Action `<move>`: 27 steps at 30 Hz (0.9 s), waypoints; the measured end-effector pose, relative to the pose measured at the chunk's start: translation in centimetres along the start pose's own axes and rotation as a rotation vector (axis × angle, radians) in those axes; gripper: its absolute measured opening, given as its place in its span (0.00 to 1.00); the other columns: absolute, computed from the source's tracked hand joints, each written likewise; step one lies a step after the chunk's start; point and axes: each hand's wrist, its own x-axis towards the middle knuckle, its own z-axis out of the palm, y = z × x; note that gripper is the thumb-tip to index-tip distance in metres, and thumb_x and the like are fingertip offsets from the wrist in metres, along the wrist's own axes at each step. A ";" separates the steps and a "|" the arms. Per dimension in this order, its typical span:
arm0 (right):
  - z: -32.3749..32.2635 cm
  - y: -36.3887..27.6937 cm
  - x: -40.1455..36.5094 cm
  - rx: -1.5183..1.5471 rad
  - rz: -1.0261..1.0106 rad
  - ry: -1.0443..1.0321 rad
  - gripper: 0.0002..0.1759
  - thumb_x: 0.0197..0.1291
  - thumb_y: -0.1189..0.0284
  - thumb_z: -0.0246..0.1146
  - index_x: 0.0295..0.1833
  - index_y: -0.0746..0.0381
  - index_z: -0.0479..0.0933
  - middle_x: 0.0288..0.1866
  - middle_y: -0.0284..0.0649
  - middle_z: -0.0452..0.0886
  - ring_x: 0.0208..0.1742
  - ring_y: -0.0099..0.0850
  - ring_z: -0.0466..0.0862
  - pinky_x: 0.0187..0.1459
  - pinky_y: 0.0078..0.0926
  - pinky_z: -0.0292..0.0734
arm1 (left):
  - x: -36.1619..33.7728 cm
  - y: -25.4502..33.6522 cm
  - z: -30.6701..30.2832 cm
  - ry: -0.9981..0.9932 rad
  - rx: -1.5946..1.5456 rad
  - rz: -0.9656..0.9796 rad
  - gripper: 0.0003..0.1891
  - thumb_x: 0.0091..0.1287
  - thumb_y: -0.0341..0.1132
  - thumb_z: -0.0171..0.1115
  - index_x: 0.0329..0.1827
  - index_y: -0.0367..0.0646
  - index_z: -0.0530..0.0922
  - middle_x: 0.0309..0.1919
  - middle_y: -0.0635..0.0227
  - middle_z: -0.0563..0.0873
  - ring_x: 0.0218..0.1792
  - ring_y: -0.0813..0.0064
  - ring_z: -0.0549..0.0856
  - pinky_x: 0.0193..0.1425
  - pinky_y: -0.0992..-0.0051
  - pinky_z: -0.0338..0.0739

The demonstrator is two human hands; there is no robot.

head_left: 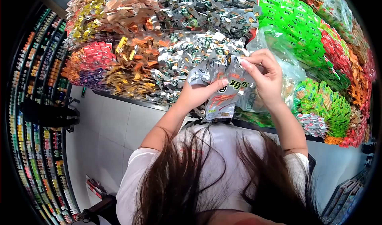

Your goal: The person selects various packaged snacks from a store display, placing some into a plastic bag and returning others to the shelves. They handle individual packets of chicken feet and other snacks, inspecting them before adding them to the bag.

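Observation:
My left hand (199, 90) grips several silver snack packets (221, 109) printed with dark characters and an orange-red picture, its thumb lying across the front one. The packets fan out upward in front of my chest. My right hand (264, 72) pinches the top edge of a packet at the right of the bunch between thumb and fingers. Behind both hands lies a heap of similar silver packets (191, 46). A clear plastic bag (284, 60) with packets in it rests just beyond my right hand.
Green packets (294, 22) stand in rows at the upper right. Orange-brown packets (139, 56) and red packets (97, 52) fill the display at left. Tall shelves (41, 117) of small goods line the far left, where a person in dark clothes (49, 113) stands. Grey floor tiles (107, 119) lie between.

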 end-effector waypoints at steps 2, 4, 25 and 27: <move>0.4 0.2 0.3 -0.055 -0.066 0.039 0.03 0.53 0.78 0.66 0.34 0.65 0.80 0.36 0.35 0.74 0.38 0.22 0.75 0.41 0.19 0.69 | 0.7 -0.7 -0.4 -0.029 -0.007 0.005 0.15 0.55 0.31 0.70 0.44 0.38 0.78 0.36 0.72 0.84 0.37 0.82 0.80 0.45 0.77 0.76; 0.8 0.7 0.7 -0.044 -0.149 0.063 0.03 0.53 0.79 0.65 0.34 0.66 0.79 0.35 0.35 0.74 0.38 0.22 0.75 0.41 0.19 0.70 | 0.8 -1.0 -0.4 -0.056 -0.054 -0.001 0.17 0.54 0.31 0.71 0.45 0.38 0.78 0.38 0.71 0.84 0.39 0.80 0.81 0.47 0.75 0.76; 1.4 1.1 1.5 -0.013 -0.046 -0.084 0.07 0.52 0.74 0.67 0.33 0.67 0.79 0.34 0.35 0.76 0.38 0.22 0.77 0.42 0.20 0.72 | 0.0 -1.6 -0.1 -0.059 -0.038 0.021 0.15 0.60 0.33 0.67 0.47 0.37 0.77 0.37 0.72 0.83 0.38 0.84 0.80 0.44 0.79 0.75; 0.5 0.4 2.1 -0.031 0.079 -0.199 0.09 0.50 0.71 0.69 0.33 0.66 0.80 0.34 0.35 0.77 0.37 0.22 0.77 0.42 0.21 0.71 | -0.3 -1.5 0.0 -0.028 -0.050 0.007 0.16 0.59 0.31 0.67 0.48 0.38 0.76 0.36 0.72 0.83 0.38 0.84 0.80 0.44 0.80 0.76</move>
